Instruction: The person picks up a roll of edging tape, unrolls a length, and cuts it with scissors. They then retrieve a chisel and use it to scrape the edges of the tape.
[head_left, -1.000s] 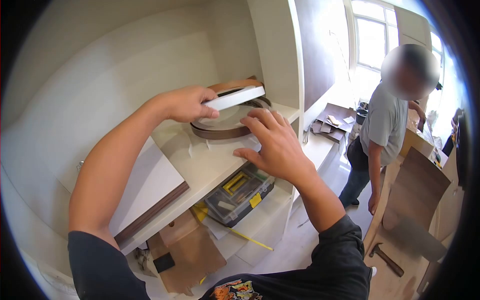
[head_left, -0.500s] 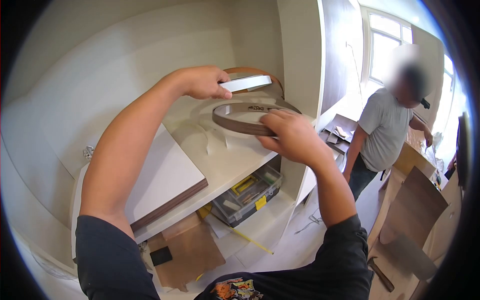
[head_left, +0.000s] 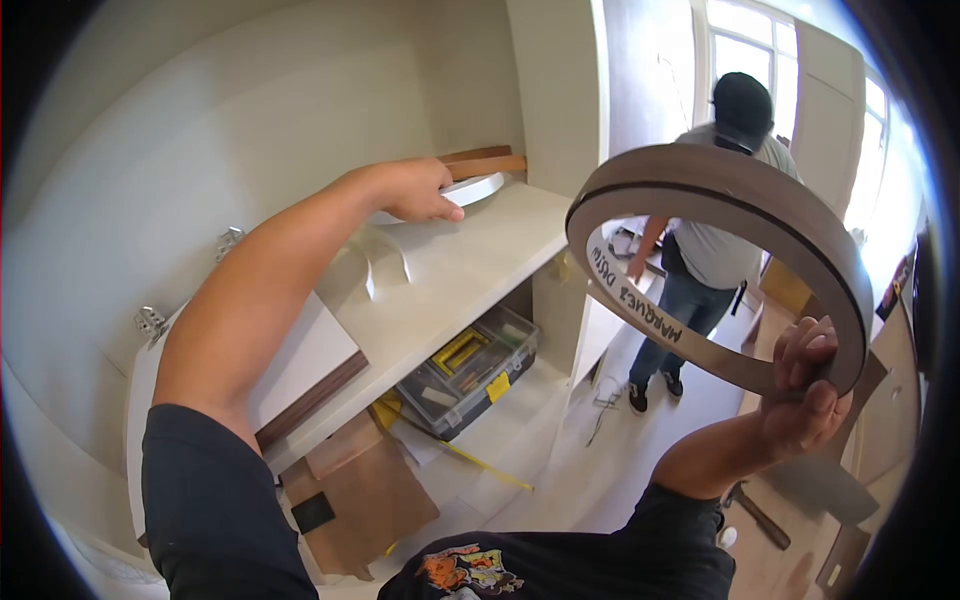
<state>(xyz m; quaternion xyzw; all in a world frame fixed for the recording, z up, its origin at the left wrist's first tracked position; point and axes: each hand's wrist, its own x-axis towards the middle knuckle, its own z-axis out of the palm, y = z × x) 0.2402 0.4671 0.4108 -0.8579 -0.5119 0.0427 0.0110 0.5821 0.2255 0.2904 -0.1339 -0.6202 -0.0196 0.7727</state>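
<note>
My right hand (head_left: pixel 805 385) grips a large roll of grey-brown edge band (head_left: pixel 700 170), raised at the right; handwriting shows on its inner face. My left hand (head_left: pixel 420 190) is over the shelf (head_left: pixel 480 245), its fingers closed on a white roll of band (head_left: pixel 475 190). Just behind the white roll lies a brown roll (head_left: pixel 490 163), near the back corner of the shelf. Short curved white strips (head_left: pixel 385 250) stand on the shelf below my left hand.
White panels with brown edges (head_left: pixel 310 365) lie on the left. Beneath the shelf sit a toolbox (head_left: pixel 470 370) and brown sheets (head_left: pixel 370 495). Behind the raised roll, a person (head_left: pixel 720 260) stands bent forward. A hammer (head_left: pixel 762 518) lies at the lower right.
My right hand has lifted the grey-brown roll off the shelf area and out to the right. My left hand has lowered the white roll toward the shelf. The person has turned and bent forward.
</note>
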